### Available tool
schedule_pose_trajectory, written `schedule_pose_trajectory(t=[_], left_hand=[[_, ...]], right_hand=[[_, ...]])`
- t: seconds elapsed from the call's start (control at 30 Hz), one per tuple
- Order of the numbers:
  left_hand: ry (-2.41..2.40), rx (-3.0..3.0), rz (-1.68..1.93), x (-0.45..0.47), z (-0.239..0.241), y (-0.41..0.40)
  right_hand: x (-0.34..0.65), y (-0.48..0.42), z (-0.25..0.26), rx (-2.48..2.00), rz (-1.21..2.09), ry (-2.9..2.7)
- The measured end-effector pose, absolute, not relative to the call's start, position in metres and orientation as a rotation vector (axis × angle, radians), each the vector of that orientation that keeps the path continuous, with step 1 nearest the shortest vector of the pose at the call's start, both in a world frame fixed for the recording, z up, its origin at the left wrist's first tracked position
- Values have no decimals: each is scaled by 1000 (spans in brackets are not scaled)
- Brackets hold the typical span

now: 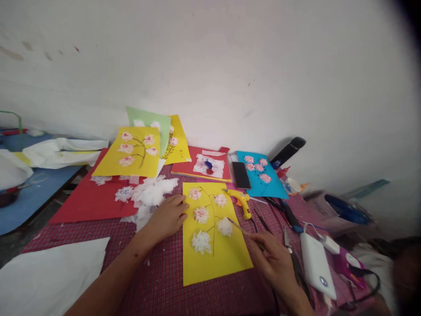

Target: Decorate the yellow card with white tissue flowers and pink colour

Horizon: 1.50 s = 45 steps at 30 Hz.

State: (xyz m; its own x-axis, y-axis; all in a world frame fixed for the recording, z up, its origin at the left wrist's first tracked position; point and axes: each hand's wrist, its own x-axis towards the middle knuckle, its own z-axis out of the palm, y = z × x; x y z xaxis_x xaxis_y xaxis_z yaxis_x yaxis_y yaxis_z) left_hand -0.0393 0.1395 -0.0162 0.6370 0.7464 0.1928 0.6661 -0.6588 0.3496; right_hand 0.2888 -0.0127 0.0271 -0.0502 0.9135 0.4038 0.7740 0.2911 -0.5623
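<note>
A yellow sheet (197, 274) lies on the checked cloth, with a drawn branch and several tissue flowers on it. Three upper flowers carry pink marks, while the lower-left tissue flower (201, 242) is plain white. My right hand (268, 254) grips a thin paintbrush (240, 228), its tip at the white flower (225, 227) on the right. My left hand (169, 217) rests with fingers spread at the sheet's left edge and holds nothing. Just above my right hand, a yellow glue gun (241, 201) overlaps the sheet's upper right edge.
White tissue pieces (153, 193) lie beyond my left hand. Finished-looking flower sheets (131, 151) lean near the wall. A black phone (241, 175) touches a blue flower sheet (272, 186). To the right are scissors (287, 240) and a white power bank (317, 263) with a cable.
</note>
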Motion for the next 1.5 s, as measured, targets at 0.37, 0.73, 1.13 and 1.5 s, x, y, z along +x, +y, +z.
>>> schedule_pose_trajectory(t=[0.37,0.73,1.13,1.5], left_hand=[[1120,2681,498,-43,-20,144],[1105,2723,525,-46,-27,148],[1114,2742,488,-46,-26,148],[1103,2723,485,-45,-24,145]], right_hand=[[279,-35,3,-1473,174,-1810],[278,-42,6,-1436,215,-1785],[286,-44,4,-1437,208,-1750],[290,123,37,-1553,190,-1753]])
